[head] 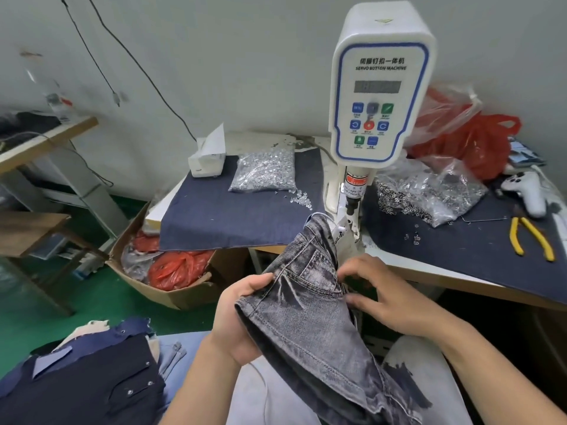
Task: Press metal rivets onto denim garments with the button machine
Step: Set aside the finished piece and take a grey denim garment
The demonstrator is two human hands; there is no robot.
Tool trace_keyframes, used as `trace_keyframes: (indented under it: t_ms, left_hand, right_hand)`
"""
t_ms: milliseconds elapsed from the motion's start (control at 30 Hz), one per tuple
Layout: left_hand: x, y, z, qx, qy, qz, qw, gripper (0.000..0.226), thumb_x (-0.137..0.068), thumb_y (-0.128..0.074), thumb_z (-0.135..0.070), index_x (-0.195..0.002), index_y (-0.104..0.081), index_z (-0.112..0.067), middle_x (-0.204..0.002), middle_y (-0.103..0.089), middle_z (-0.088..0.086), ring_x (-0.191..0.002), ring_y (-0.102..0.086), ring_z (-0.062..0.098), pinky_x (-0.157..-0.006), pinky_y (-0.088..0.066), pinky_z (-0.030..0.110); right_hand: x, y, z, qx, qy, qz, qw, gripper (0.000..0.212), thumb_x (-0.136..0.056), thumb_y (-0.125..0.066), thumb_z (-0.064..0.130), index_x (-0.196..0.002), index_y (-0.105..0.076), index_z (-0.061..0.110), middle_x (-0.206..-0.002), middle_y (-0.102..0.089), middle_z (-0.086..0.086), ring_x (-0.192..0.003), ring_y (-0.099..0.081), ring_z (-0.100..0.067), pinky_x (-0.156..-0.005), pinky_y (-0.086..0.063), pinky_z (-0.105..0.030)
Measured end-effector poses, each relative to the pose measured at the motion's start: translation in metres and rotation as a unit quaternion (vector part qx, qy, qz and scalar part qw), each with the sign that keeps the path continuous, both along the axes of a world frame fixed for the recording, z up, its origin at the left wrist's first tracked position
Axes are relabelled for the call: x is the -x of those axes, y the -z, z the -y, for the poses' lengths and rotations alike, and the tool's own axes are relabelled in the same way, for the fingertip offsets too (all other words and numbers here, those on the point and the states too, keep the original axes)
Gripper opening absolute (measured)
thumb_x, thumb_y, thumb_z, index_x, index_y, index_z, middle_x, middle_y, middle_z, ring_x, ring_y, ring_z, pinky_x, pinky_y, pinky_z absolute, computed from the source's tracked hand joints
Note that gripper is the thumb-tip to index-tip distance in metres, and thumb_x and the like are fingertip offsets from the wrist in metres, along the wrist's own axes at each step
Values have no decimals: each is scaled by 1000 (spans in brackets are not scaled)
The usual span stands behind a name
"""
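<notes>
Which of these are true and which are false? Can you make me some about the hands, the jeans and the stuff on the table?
1. Both hands hold the grey jeans. True: the left hand grips one edge and the right hand pinches the other.
2. The pliers have green handles. False: they are yellow.
3. The button machine is white with blue trim. True.
4. The bag of rivets lies on the floor. False: it lies on blue cloth on the table.

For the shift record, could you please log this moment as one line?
left hand grips grey jeans | right hand pinches pocket edge | jeans top near button machine press | no rivet pressed yet
</notes>
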State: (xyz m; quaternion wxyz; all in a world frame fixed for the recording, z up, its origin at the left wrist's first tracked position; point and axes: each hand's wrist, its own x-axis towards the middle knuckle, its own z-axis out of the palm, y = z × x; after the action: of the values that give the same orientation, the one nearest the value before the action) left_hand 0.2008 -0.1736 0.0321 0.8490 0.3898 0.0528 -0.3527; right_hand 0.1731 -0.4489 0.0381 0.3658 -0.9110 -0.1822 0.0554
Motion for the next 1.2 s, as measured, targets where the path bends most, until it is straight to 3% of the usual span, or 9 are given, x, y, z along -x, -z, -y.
trace_keyframes:
  t_ms: [100,200,367,500,600,700,933,1067,1200]
  left_hand:
    - [-2,0,0,-12,19,-4,1000,50,-77,-69,-24,-119,-77,3,-127,-72,25,-110,-73,39,-89,-62,46]
    - [-8,0,-2,-55,19,-4,998,50,-79,-71,-27,-121,-77,-1,-131,-71,24,-111,-73,38,-90,-61,46]
    - [-24,-3,-7,-155,-4,15,988,37,-91,-66,-33,-117,-81,-12,-129,-74,18,-111,-75,35,-89,-61,41]
    - [-30,-1,-11,-177,-20,42,983,35,-102,-58,-32,-130,-75,-17,-136,-70,16,-122,-70,36,-94,-60,44]
    - [-32,0,-10,-186,-35,52,980,31,-104,-57,-30,-124,-78,-19,-132,-72,16,-119,-72,35,-87,-62,41]
    - [-32,-1,-8,-223,-45,69,971,29,-108,-53,-26,-113,-82,-27,-126,-76,10,-113,-75,29,-80,-63,36]
    - [-27,-2,-5,-284,-27,122,951,31,-111,-51,-24,-112,-81,-34,-123,-78,2,-112,-75,23,-90,-59,36]
    - [-27,6,-9,-308,-4,175,935,29,-111,-53,-18,-118,-77,-32,-122,-78,6,-114,-75,28,-91,-60,41]
    - [-27,7,-17,-288,17,215,933,25,-96,-73,-29,-120,-73,-33,-123,-77,7,-112,-75,29,-85,-62,36]
  right_hand:
    - [-10,-1,5,66,-17,2,998,28,-98,-67,36,-105,-47,55,-127,-43,20,-123,-40,-3,-105,-36,-27]
    - [-13,-6,9,86,-42,1,995,25,-99,-65,37,-99,-44,51,-119,-40,31,-115,-42,4,-95,-38,-23]
    - [-11,-11,14,10,-4,-36,999,13,-99,-63,37,-100,-51,44,-100,-58,17,-89,-58,-10,-85,-51,-41]
    - [-10,-13,16,-121,8,-122,985,15,-102,-63,27,-104,-60,41,-98,-65,14,-92,-60,-7,-86,-46,-29]
    - [-6,-9,18,-171,22,-147,974,18,-103,-61,22,-113,-64,37,-103,-66,4,-98,-61,-15,-91,-45,-27]
    - [-4,-8,16,-233,54,-137,961,23,-103,-60,13,-109,-67,34,-94,-66,6,-89,-58,-8,-83,-44,-15]
    - [-5,-15,11,-243,85,-119,959,31,-100,-61,5,-97,-70,35,-90,-67,3,-84,-54,-12,-80,-42,-27]
    - [-6,-17,11,-254,94,-122,955,33,-100,-62,5,-102,-66,38,-84,-71,10,-74,-53,-6,-75,-42,-15]
    - [-8,-16,17,-243,123,-117,955,33,-101,-62,12,-108,-61,44,-77,-67,5,-71,-41,-21,-73,-36,-32]
